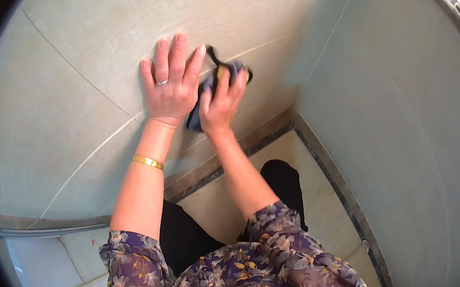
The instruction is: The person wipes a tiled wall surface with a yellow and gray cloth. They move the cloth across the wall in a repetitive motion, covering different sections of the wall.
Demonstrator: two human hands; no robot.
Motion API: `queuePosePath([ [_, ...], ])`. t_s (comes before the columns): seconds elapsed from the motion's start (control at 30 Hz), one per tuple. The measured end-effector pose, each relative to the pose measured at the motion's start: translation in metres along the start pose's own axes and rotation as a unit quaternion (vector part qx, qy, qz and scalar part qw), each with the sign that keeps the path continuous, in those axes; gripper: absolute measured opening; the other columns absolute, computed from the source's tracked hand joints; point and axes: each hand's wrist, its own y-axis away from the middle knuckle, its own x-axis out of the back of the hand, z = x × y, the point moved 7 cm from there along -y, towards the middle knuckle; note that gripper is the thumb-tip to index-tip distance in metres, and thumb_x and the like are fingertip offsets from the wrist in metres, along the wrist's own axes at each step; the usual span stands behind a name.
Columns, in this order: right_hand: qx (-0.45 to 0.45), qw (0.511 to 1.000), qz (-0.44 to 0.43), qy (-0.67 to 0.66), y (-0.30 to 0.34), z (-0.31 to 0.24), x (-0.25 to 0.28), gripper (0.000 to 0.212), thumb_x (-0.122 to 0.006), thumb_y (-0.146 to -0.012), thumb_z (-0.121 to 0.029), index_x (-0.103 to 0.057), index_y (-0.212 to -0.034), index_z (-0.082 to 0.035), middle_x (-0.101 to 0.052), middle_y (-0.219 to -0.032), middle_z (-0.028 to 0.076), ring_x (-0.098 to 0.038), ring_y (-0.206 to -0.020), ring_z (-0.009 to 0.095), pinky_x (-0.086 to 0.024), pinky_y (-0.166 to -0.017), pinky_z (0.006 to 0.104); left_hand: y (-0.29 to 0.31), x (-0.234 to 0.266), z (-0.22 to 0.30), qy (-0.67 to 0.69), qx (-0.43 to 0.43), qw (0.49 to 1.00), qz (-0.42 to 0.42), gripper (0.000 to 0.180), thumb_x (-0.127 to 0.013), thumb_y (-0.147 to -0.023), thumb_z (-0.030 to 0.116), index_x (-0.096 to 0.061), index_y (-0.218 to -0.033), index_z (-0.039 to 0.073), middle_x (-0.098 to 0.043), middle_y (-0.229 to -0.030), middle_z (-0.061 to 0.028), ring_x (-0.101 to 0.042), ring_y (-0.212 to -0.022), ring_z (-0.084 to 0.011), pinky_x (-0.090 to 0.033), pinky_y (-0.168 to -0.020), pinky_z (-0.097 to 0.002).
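Note:
My left hand (172, 89) lies flat on the tiled wall (94, 29), its fingers spread, with a ring on one finger and a gold bangle (148, 161) on the wrist. Just to its right, my right hand (222, 101) grips a dark blue-grey cloth (194, 117) with black edging and a bit of yellow, pressed against the same wall. The cloth is bunched and slightly blurred, partly hidden under my fingers.
A second tiled wall (393, 123) meets the first at a corner on the right. Brown and dark stone trim (343, 200) runs along the wall base. My knees in black (283, 179) are over the pale floor (325, 212).

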Motion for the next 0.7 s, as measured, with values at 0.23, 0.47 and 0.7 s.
queuePosePath([
  [0.23,-0.491,0.870,0.048,-0.018,0.095,0.162,-0.022,0.063,-0.048,-0.088,-0.012,-0.032,-0.148,-0.004,-0.038,-0.139,0.033,-0.038,-0.127,0.053,-0.032,-0.108,0.0543,-0.017,0.000,0.008,0.009,-0.009,0.999,0.031,0.046,-0.062,-0.089,0.024,-0.058,-0.134,0.029,-0.043,-0.152,-0.0099,-0.034,-0.143,-0.0341,-0.014,-0.118,-0.0535],
  [0.47,-0.230,0.969,-0.059,-0.064,0.072,0.086,-0.014,0.068,-0.051,-0.087,-0.013,-0.028,-0.150,-0.001,-0.030,-0.142,0.039,-0.033,-0.130,0.055,-0.028,-0.112,0.0538,0.033,-0.024,0.020,-0.002,-0.078,0.995,-0.056,0.059,-0.061,-0.090,0.032,-0.045,-0.146,0.027,-0.034,-0.158,-0.0088,-0.025,-0.148,-0.0324,-0.008,-0.118,-0.0568],
  [0.7,-0.600,0.784,-0.133,-0.093,0.187,0.115,-0.043,0.065,-0.046,-0.094,-0.020,-0.023,-0.152,-0.003,-0.034,-0.146,0.036,-0.041,-0.131,0.048,-0.034,-0.110,0.0490,0.049,-0.024,0.009,-0.030,-0.087,0.993,-0.078,0.065,-0.061,-0.090,0.037,-0.039,-0.150,0.027,-0.031,-0.160,-0.0056,-0.023,-0.149,-0.0301,-0.004,-0.119,-0.0578],
])
